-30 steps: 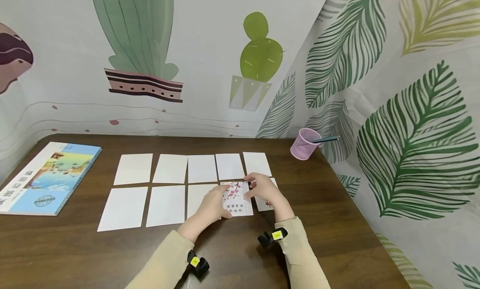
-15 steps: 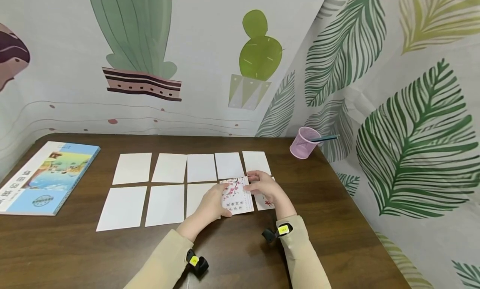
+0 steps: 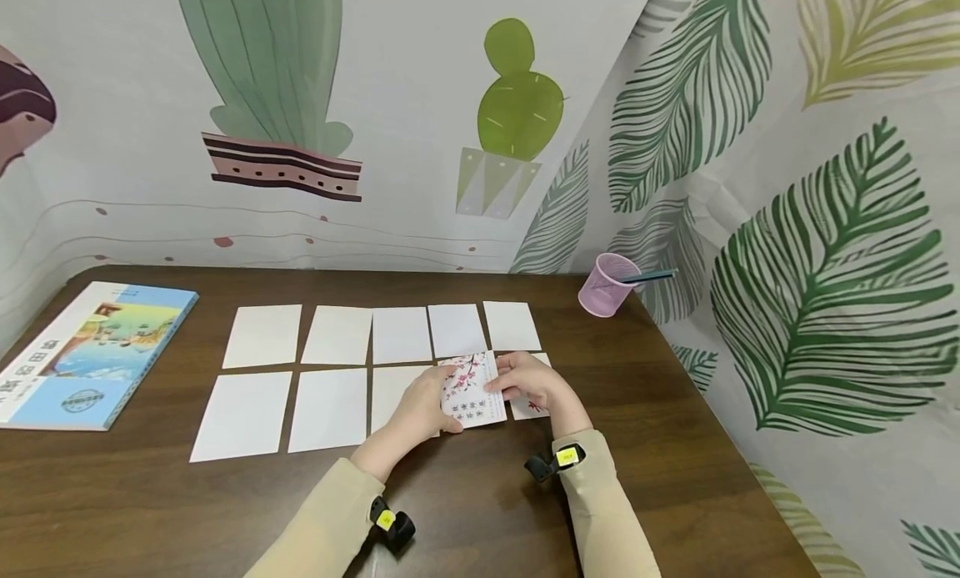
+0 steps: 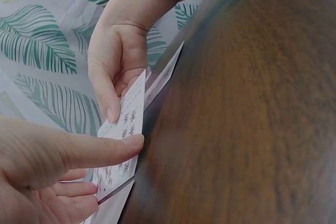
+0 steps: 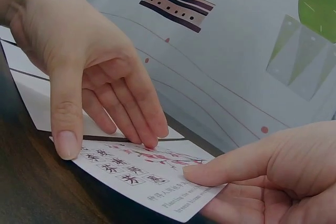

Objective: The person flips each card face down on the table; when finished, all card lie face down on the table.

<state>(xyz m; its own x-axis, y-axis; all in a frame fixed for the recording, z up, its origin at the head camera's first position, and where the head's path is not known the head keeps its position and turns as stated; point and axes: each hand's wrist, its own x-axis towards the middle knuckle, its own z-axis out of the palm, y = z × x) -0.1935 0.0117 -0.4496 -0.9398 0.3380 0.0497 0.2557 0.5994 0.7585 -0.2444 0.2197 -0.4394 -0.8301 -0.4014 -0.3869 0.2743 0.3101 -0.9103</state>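
A printed card point(image 3: 471, 394) with pink blossom and Chinese characters lies between both hands, its right side raised and tilted. My left hand point(image 3: 420, 401) stands at its left side. In the right wrist view, the left thumb point(image 5: 66, 124) touches a card corner and the fairly straight fingers rest near the opposite edge. My right hand point(image 3: 534, 384) pinches the right edge, thumb point(image 5: 215, 172) on top and fingers beneath. Partly covered by the right hand is another card point(image 3: 534, 408) with a red print. Plain white cards point(image 3: 327, 409) lie in two rows around them.
At the table's left is a thick blue and white book point(image 3: 97, 353). A pink mesh pen cup point(image 3: 603, 291) leans at the back right corner, pens sticking out. A patterned cloth wall point(image 3: 405, 103) borders the table's back and right.
My right hand has taken the blossom card's right edge and raised it slightly, so the card now tilts. My left hand has stayed almost in place.
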